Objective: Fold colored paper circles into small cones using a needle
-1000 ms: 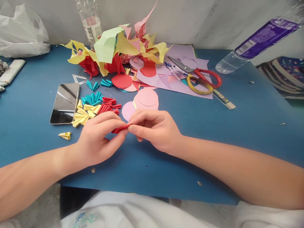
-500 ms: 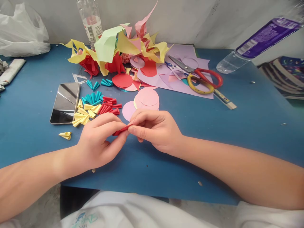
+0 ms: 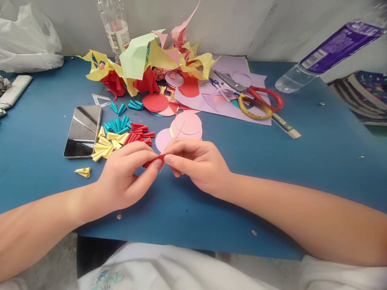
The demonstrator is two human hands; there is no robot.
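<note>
My left hand (image 3: 128, 173) pinches a small piece of rolled red paper (image 3: 148, 164) between thumb and fingers. The tip of my right hand's thumb and index finger meets the paper's other end, so my right hand (image 3: 196, 165) is closed on it too. A thin, needle-like rod (image 3: 180, 130) runs slantwise past the paper between both hands; which fingers hold it is hard to see. Just beyond lie pink paper circles (image 3: 186, 123) and a lilac circle (image 3: 163, 139). Small paper cones in red (image 3: 137, 137), teal (image 3: 116, 125) and yellow (image 3: 104, 149) lie grouped beyond my left hand.
A phone (image 3: 83, 131) lies at left. Paper scraps (image 3: 137, 56) heap at the back beside a clear bottle (image 3: 116, 34). Scissors (image 3: 254, 94) rest on lilac sheets (image 3: 256, 82). A purple-labelled bottle (image 3: 329, 52) stands at right, a plastic bag (image 3: 28, 44) at back left.
The thin rod now shows between my hands, where it was not visible before. My left thumb has shifted up along the red paper. Other things stay in place.
</note>
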